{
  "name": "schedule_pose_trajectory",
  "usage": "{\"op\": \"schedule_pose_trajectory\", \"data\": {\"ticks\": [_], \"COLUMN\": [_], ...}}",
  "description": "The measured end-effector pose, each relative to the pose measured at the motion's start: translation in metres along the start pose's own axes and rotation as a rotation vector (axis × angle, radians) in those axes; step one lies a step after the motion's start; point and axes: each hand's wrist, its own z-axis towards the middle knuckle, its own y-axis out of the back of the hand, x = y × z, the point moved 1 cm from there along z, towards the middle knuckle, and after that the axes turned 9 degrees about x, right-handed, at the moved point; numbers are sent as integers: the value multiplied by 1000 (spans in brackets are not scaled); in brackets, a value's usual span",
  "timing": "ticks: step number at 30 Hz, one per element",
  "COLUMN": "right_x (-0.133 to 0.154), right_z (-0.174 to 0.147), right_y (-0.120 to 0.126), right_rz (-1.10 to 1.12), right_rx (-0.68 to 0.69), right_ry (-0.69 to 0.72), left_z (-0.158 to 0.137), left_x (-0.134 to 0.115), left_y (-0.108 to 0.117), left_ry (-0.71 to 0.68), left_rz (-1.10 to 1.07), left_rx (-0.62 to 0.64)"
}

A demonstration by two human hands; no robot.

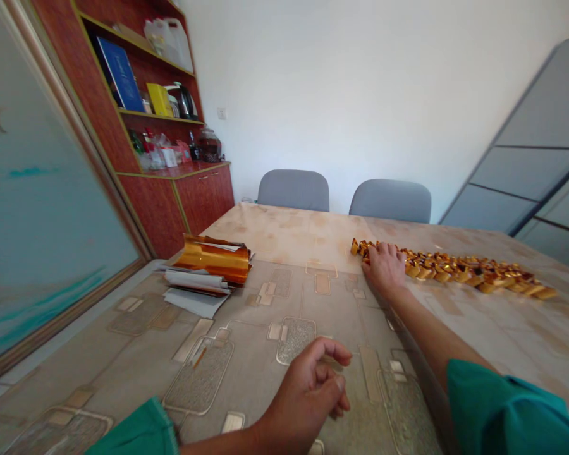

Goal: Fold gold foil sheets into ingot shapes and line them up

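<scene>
Long rows of folded gold foil pieces lie on the right half of the table. At their left end, my right hand reaches down with bent fingers closed around a folded piece; its fingertips are partly hidden among the foil. My left hand hovers low over the table near the front, fingers loosely curled and apart, with nothing visible in them. To the far left lies a curled stack of gold foil sheets, with white-grey paper sheets beneath and in front of it.
The patterned table fills the foreground. Two grey chairs stand at its far side. A red-brown cabinet with loaded shelves is at the left, beside a frosted glass panel. Grey panels stand at the right.
</scene>
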Motion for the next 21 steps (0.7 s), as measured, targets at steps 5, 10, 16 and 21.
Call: {"op": "schedule_pose_trajectory", "data": {"ticks": [5,10,16,21], "right_x": [1,-6,-27,-13], "right_z": [0,-4,-30,-98], "right_y": [0,12,36,48], "right_rz": [23,109,323,517], "right_rx": [-2,-10,1,101], "right_ry": [-24,-105,-193,22], "left_z": [0,-1,-4,-7], "left_x": [-1,-2,-3,-23], "left_y": [0,0,-2,2], "left_ry": [3,2,-10,-144], "left_rz": [12,11,50,239], "left_rx": [1,-2,10,27]}}
